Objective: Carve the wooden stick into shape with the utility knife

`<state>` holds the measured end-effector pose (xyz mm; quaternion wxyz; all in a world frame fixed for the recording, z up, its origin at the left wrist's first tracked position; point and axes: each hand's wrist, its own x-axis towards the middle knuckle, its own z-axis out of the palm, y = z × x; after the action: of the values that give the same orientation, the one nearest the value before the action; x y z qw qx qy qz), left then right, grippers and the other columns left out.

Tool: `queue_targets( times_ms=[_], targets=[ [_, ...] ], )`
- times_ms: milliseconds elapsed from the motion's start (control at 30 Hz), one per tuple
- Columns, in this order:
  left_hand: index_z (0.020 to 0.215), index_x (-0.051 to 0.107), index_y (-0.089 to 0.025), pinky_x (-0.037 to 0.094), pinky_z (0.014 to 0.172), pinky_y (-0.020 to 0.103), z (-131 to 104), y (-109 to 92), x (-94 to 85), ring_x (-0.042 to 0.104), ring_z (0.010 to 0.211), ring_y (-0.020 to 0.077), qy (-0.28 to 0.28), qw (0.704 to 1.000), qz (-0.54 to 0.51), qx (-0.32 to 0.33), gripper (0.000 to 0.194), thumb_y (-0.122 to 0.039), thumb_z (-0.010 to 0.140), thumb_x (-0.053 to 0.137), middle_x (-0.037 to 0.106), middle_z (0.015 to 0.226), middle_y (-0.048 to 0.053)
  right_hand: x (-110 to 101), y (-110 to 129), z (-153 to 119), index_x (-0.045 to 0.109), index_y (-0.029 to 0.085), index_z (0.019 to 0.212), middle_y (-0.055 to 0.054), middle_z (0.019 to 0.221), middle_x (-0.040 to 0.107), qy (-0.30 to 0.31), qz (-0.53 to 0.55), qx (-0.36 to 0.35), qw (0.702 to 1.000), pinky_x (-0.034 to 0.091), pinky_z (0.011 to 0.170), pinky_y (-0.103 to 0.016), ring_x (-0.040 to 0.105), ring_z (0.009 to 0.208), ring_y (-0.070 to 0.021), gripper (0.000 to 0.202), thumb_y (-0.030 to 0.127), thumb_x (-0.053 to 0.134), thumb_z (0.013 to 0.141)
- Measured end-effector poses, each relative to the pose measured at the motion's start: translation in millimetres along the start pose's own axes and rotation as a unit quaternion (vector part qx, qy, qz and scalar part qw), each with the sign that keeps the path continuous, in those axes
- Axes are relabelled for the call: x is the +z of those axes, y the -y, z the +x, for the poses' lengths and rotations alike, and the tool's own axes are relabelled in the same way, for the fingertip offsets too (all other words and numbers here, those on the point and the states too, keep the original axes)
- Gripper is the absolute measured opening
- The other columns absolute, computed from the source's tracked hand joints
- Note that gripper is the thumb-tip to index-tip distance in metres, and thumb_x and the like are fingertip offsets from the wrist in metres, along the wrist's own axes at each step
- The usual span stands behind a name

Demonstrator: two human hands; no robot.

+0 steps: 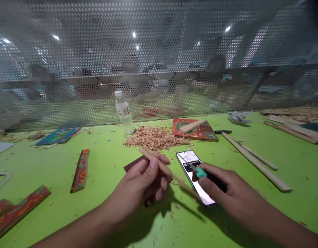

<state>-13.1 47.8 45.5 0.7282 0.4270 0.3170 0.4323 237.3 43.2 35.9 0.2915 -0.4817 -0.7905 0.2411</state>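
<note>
My left hand (146, 182) pinches a thin wooden stick (184, 184), which slants down to the right over the green table (102, 213). In my right hand (223, 191) is a carving knife (201, 172) with a teal part at the front of its handle; its thin blade points up and left. Behind the knife lies a phone (207, 198) with a lit screen, partly covered by my right hand. A dark brown sheet (133, 163) shows under my left hand, mostly hidden. A pile of wood shavings (155, 137) lies just beyond both hands.
A water bottle (125, 115) stands behind the shavings. A painted board (179, 127) carries a wood piece (193, 126). To the right lie a hammer (257, 162) and wood strips (293, 129). Painted wood pieces (80, 170) lie left. A perforated metal screen (159, 44) rises behind.
</note>
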Motion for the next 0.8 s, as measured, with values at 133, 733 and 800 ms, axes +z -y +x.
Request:
queue_targets(
  times_ms=[133,733,800],
  targets=[
    [0.115,0.070,-0.023,0.051,0.078,0.026,2.9,-16.5,-1.8,0.070,0.083,0.0144,-0.048,0.998,-0.006,0.047,0.028,-0.041,0.095,0.077,0.075,0.093,0.002,-4.4,2.2,3.5,0.072,0.023,0.098,-0.001,0.072,0.067,0.061,0.242,0.145,0.957,0.042,0.047,-0.024,0.057,0.056,-0.0143,0.046,0.068,0.068,0.093],
    [0.140,0.057,-0.029,0.050,0.097,0.040,9.9,-30.3,-20.2,0.066,0.120,0.0295,-0.037,0.970,0.227,0.077,0.058,-0.044,0.089,0.081,0.068,0.130,0.010,-16.7,-12.5,20.4,0.074,0.018,0.078,0.009,0.041,0.041,-0.045,0.493,0.242,0.835,0.027,0.039,-0.015,0.026,0.040,-0.0060,0.039,0.055,0.080,0.089],
    [0.140,0.055,-0.028,0.049,0.095,0.040,9.1,-32.7,-19.6,0.064,0.118,0.0300,0.004,0.938,0.342,0.063,0.057,-0.041,0.090,0.079,0.066,0.131,0.009,-16.1,-12.3,20.5,0.075,0.018,0.077,0.009,0.041,0.042,-0.048,0.486,0.245,0.837,0.030,0.039,-0.015,0.028,0.040,-0.0059,0.039,0.055,0.081,0.088]
  ],
)
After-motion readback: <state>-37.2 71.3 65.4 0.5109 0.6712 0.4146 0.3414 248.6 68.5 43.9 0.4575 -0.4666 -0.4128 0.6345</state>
